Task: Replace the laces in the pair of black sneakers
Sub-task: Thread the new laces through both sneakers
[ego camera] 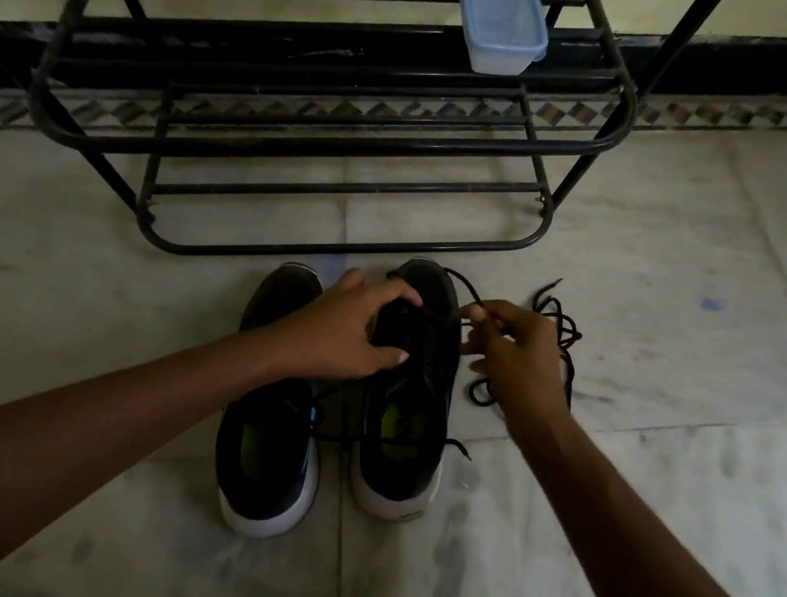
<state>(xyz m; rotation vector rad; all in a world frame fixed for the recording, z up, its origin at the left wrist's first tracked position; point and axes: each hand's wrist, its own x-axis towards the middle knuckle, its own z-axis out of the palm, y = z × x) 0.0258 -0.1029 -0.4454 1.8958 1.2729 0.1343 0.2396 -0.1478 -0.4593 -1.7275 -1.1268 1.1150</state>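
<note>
Two black sneakers with white soles stand side by side on the floor, toes pointing away from me. My left hand (350, 327) grips the front part of the right sneaker (410, 405) from above, its fingers curled over the tongue area. My right hand (512, 354) pinches a black lace (461, 283) that loops out from this sneaker's toe end. The left sneaker (259, 463) lies untouched, its lace holes hidden in the dark. A loose black lace (558, 326) lies in a tangle on the floor just right of my right hand.
A black metal shoe rack (304, 137) stands right behind the sneakers against the wall. A lidded clear plastic box (502, 24) sits on its upper shelf. The pale tiled floor (694, 296) stretches around on both sides.
</note>
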